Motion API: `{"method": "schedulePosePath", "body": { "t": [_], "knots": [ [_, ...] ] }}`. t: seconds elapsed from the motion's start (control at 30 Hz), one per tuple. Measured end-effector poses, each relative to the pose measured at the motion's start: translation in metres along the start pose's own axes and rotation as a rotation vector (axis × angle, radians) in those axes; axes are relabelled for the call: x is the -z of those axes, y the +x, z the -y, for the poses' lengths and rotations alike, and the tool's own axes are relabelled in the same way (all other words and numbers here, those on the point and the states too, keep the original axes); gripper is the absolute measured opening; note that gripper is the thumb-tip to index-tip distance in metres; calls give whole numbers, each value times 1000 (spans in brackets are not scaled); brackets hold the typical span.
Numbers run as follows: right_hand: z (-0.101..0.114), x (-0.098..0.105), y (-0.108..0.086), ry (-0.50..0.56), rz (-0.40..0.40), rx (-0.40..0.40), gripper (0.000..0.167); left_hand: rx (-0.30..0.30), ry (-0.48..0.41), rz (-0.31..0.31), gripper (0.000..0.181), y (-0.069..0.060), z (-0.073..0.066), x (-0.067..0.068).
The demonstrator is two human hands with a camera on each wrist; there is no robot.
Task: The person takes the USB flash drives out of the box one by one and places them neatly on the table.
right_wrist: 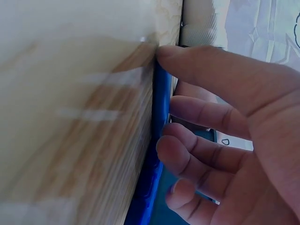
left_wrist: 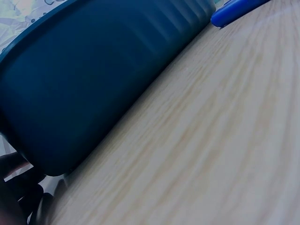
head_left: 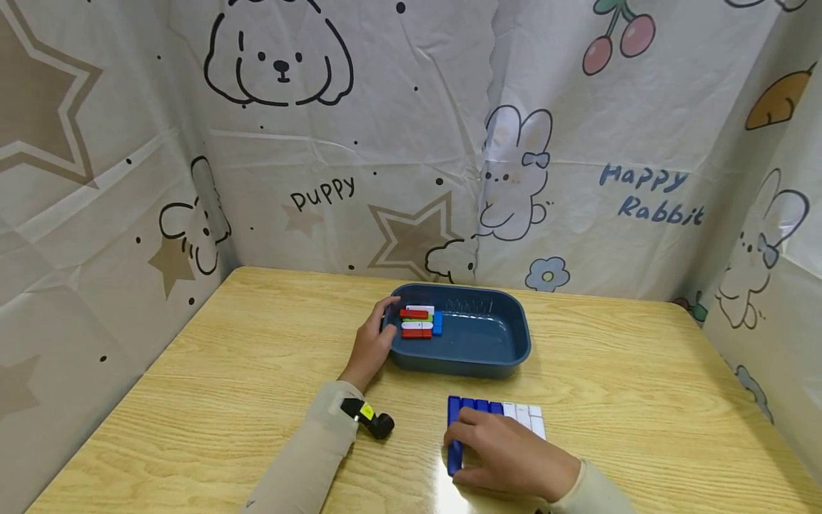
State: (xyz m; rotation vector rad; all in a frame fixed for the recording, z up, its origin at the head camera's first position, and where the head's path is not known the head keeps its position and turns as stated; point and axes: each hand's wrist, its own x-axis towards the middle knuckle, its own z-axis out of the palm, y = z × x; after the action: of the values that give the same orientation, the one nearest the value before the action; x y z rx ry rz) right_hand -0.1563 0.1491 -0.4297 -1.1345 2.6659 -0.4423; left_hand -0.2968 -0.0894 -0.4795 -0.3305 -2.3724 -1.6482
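At the left end of a dark blue-grey plastic basin (head_left: 452, 363), my left hand (head_left: 371, 346) grips the wall, thumb over the rim; in the left wrist view its fingers are dim beside the basin's lower corner. Closer to me, my right hand (head_left: 507, 453) pinches the leftmost dark blue plastic strip (head_left: 454, 410), which looks like a bag clip. The thumb touches the strip's near end, and the fingers lie along it in the right wrist view. Several more blue strips (head_left: 482, 406) and white strips (head_left: 523, 414) lie side by side, partly hidden under that hand.
Small red, white, green and blue pieces (head_left: 417, 333) lie stacked in the basin's left part. Both stand on a wood-grain table (head_left: 257, 385). A printed curtain (head_left: 398, 143) surrounds the back and sides of the table. A black wrist camera (head_left: 372, 420) sits on the left sleeve.
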Motion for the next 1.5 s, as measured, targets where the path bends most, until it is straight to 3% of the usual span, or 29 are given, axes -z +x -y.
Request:
{"method": "schedulePosePath", "body": {
  "t": [1.03,1.27,1.37,1.5],
  "knots": [
    [1,3,0,-8,7,-21,35,21,5,9,51,0,0,2],
    [-5,13,-2,51,-97,44,32,9,-5,-6,51,1,-1,2],
    [-9,20,-3,81,-137,34,35,13,-9,-6,51,1,0,1],
    [-15,30,-1,40,-225,9,38,28,-11,3,51,0,1,1]
  ]
}}
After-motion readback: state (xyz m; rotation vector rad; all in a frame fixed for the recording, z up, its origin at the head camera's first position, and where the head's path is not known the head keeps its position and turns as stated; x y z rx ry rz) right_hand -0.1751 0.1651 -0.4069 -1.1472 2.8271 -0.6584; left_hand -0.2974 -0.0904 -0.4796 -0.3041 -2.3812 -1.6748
